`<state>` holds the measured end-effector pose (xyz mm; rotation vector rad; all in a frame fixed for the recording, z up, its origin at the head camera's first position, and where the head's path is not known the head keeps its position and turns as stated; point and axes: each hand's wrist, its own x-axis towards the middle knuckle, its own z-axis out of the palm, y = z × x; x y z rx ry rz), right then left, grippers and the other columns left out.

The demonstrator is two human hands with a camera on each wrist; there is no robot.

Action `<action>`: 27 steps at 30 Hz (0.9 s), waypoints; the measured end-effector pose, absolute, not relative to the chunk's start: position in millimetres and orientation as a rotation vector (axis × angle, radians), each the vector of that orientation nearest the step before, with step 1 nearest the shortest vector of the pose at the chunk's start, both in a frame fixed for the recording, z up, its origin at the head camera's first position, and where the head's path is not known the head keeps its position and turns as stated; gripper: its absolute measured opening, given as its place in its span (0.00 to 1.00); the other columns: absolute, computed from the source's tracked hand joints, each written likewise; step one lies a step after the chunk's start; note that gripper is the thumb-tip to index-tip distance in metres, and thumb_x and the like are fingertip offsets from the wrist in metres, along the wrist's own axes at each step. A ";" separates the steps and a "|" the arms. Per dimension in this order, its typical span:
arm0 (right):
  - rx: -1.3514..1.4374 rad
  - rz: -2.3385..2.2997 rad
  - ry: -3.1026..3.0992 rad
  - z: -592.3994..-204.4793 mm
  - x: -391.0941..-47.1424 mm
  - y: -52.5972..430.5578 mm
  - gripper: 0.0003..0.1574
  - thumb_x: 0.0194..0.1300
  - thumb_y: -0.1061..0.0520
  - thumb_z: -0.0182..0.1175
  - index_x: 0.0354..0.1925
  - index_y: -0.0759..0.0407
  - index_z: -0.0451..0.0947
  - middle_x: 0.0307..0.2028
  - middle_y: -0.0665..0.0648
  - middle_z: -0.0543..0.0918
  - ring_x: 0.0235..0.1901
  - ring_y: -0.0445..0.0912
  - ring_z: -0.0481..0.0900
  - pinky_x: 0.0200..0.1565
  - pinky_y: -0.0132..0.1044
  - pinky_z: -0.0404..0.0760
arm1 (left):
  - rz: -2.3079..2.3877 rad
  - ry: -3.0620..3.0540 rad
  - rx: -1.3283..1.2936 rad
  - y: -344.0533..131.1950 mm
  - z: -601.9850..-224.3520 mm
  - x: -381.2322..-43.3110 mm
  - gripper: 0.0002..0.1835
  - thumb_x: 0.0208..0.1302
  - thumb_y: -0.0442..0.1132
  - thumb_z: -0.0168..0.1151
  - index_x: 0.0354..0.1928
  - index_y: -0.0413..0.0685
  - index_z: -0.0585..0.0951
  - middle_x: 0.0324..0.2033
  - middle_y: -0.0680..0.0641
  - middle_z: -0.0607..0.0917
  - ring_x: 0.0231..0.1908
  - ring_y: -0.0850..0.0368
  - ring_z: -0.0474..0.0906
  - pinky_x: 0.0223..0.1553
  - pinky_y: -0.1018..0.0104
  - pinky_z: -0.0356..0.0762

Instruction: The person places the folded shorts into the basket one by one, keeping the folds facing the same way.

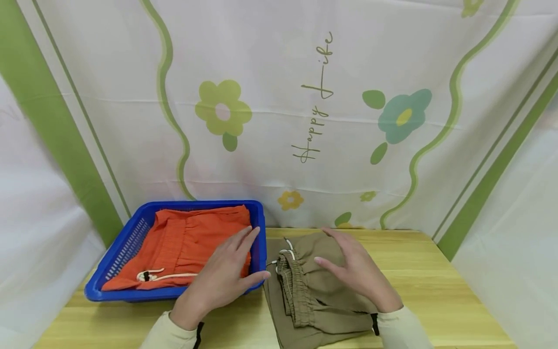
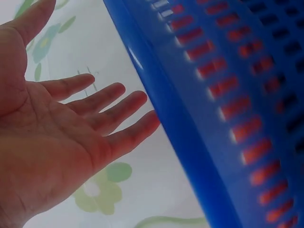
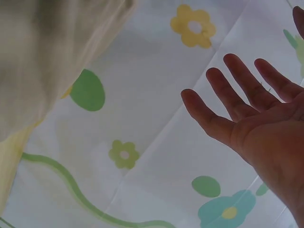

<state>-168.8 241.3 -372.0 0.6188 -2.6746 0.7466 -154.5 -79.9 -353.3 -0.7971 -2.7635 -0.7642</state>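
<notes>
A blue plastic basket (image 1: 131, 294) holds folded orange pants (image 1: 174, 242) with an elastic waist and a white drawstring with a black toggle. Over the basket's right side hovers my left hand (image 1: 224, 271), fingers spread and holding nothing. In the left wrist view, the fingertips of that hand (image 2: 95, 114) overlap the basket rim (image 2: 166, 128); contact cannot be told. To the right lie folded brown pants (image 1: 322, 281) with a gathered waistband and white drawstring. My right hand (image 1: 359, 266) is above them, fingers loosely extended, with no cloth in its grasp.
Everything stands on a light wooden table (image 1: 436, 291). Behind it hangs a white cloth backdrop (image 1: 270, 58) with printed flowers and lettering, and more white cloth closes off both sides. The basket's back edge is close to the backdrop.
</notes>
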 end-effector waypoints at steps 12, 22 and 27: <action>0.534 0.755 -2.683 -386.6 -167.7 260.6 0.47 0.66 0.40 0.68 0.73 0.60 0.65 0.65 0.63 0.75 0.65 0.62 0.70 0.63 0.63 0.68 | -0.733 -2.736 -0.801 -61.0 -360.3 -149.4 0.51 0.65 0.65 0.64 0.81 0.50 0.55 0.75 0.39 0.63 0.73 0.40 0.59 0.70 0.39 0.59; 0.499 0.741 -2.702 -391.2 -167.7 264.6 0.46 0.68 0.38 0.66 0.74 0.58 0.64 0.66 0.63 0.74 0.66 0.64 0.69 0.62 0.66 0.68 | -0.790 -2.715 -0.768 -57.2 -365.4 -146.9 0.50 0.65 0.61 0.67 0.81 0.52 0.55 0.74 0.41 0.64 0.73 0.42 0.60 0.69 0.40 0.61; 0.484 0.736 -2.692 -390.4 -170.5 267.1 0.46 0.67 0.41 0.68 0.73 0.62 0.65 0.65 0.64 0.75 0.65 0.65 0.70 0.62 0.65 0.69 | -0.829 -2.682 -0.733 -55.7 -366.6 -147.7 0.48 0.64 0.59 0.69 0.80 0.53 0.58 0.72 0.41 0.66 0.72 0.42 0.62 0.68 0.40 0.64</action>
